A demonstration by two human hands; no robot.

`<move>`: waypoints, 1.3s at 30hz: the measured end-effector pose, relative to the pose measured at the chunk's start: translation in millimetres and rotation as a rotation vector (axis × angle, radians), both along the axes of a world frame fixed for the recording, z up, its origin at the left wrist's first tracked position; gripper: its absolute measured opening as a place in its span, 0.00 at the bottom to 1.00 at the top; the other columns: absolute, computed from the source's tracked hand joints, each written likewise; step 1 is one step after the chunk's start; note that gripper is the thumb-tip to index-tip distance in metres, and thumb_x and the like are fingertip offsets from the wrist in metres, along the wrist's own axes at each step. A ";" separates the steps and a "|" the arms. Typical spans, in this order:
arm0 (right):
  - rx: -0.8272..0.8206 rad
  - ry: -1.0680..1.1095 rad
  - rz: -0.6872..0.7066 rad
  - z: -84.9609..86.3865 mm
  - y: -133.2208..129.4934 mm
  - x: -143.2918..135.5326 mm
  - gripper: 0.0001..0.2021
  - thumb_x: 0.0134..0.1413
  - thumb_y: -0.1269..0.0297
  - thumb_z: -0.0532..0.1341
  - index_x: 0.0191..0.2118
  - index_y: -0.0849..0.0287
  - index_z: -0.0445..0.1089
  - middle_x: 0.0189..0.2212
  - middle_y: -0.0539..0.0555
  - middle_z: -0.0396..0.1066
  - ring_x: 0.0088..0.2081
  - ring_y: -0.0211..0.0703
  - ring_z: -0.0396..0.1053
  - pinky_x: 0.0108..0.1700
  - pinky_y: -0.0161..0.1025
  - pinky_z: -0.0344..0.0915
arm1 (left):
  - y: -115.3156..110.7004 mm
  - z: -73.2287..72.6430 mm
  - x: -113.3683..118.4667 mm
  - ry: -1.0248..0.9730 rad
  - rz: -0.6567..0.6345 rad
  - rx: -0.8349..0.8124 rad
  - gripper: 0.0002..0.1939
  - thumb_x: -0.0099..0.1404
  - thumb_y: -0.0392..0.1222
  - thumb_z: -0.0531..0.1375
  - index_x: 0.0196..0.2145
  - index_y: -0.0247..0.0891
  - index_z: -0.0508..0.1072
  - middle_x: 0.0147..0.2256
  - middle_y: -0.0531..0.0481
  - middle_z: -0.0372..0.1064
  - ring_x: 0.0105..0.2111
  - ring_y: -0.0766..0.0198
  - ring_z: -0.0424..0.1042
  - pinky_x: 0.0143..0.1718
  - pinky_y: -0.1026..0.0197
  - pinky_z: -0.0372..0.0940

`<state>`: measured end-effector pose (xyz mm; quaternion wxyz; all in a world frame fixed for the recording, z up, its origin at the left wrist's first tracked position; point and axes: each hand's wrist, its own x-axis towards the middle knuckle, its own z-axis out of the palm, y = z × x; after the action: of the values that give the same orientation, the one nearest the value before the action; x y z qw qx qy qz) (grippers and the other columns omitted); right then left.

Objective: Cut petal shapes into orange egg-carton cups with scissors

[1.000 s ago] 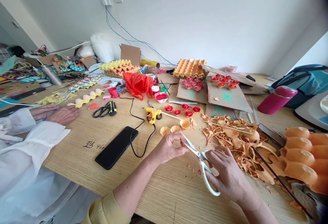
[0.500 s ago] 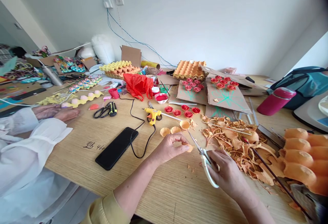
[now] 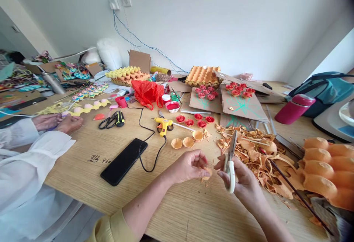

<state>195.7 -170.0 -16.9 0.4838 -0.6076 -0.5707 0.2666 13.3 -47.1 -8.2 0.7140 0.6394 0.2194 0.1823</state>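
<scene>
Low over the table, my left hand (image 3: 190, 166) pinches a small orange piece of egg carton (image 3: 207, 173) between thumb and fingers. Just to its right, my right hand (image 3: 240, 179) is closed around white-handled scissors (image 3: 231, 164), whose blades point up and away from the piece. Beyond my left hand, three cut orange egg-carton cups (image 3: 188, 142) stand in a row. Several red paper-pulp roses (image 3: 201, 124) lie behind them. Orange carton scraps (image 3: 257, 157) are heaped to the right of the scissors.
A yellow glue gun (image 3: 164, 124) and a black phone (image 3: 124, 162) lie left of centre. An orange egg tray (image 3: 318, 168) and a pink bottle (image 3: 294, 109) stand at right. Cardboard sheets (image 3: 243, 105) carry more roses. Another person's hands (image 3: 69, 123) work at far left.
The scissors have turned from pointing left at the piece to pointing upward, with the blades now together. My left hand has moved slightly down, and more of the orange piece shows.
</scene>
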 end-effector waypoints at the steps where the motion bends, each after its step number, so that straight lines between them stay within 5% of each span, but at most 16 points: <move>1: 0.000 0.033 0.021 -0.8 0.2 -2.0 0.09 0.60 0.56 0.63 0.41 0.53 0.70 0.38 0.53 0.73 0.40 0.46 0.70 0.43 0.39 0.66 | -2.2 0.0 0.1 0.024 -0.030 0.012 0.20 0.51 0.43 0.73 0.36 0.36 0.69 0.31 0.53 0.69 0.32 0.67 0.68 0.36 0.63 0.61; 8: -0.035 0.100 0.147 1.8 4.5 -13.6 0.09 0.56 0.58 0.67 0.37 0.55 0.69 0.31 0.49 0.70 0.35 0.44 0.68 0.40 0.38 0.66 | -9.3 -2.0 3.7 0.058 -0.071 0.045 0.23 0.49 0.40 0.73 0.39 0.37 0.67 0.31 0.54 0.69 0.33 0.66 0.68 0.37 0.60 0.62; 18: 0.009 0.274 0.067 -8.8 6.4 -9.9 0.12 0.58 0.53 0.65 0.36 0.55 0.67 0.32 0.50 0.67 0.33 0.42 0.64 0.34 0.37 0.63 | -17.7 -2.7 7.5 -0.003 -0.050 0.213 0.37 0.48 0.32 0.71 0.55 0.42 0.65 0.41 0.50 0.69 0.46 0.58 0.69 0.51 0.54 0.60; 21: 0.005 0.327 0.041 -8.5 6.9 -10.6 0.12 0.57 0.52 0.65 0.38 0.55 0.67 0.31 0.50 0.66 0.31 0.40 0.62 0.30 0.35 0.62 | -19.4 -5.4 9.6 -0.055 -0.033 0.124 0.35 0.51 0.29 0.68 0.55 0.42 0.65 0.37 0.53 0.66 0.41 0.63 0.69 0.50 0.56 0.62; 27: 0.019 0.345 -0.013 -9.8 5.3 -11.7 0.12 0.56 0.53 0.66 0.39 0.54 0.67 0.31 0.49 0.65 0.30 0.39 0.62 0.30 0.34 0.63 | -14.1 -7.9 11.8 -0.136 -0.013 -0.171 0.31 0.54 0.40 0.71 0.53 0.40 0.66 0.40 0.49 0.70 0.38 0.65 0.70 0.42 0.60 0.62; 32: 0.017 0.359 -0.046 -9.5 5.5 -16.3 0.15 0.56 0.50 0.66 0.41 0.54 0.67 0.29 0.48 0.64 0.25 0.36 0.58 0.26 0.33 0.61 | -14.2 -10.5 14.4 -0.199 0.024 -0.357 0.32 0.50 0.43 0.74 0.50 0.38 0.69 0.39 0.48 0.74 0.40 0.63 0.71 0.46 0.59 0.60; 39: 0.083 0.338 -0.064 -6.4 5.4 -22.4 0.16 0.56 0.48 0.65 0.39 0.54 0.66 0.27 0.47 0.62 0.23 0.36 0.56 0.22 0.33 0.56 | -22.4 -19.8 23.0 -0.221 0.003 -0.514 0.27 0.45 0.41 0.76 0.42 0.35 0.76 0.39 0.47 0.73 0.38 0.65 0.68 0.38 0.64 0.56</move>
<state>173.3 -164.6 -23.3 0.6058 -0.5513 -0.4723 0.3256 36.2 -69.5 -28.0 0.8721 0.4131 0.1802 0.1904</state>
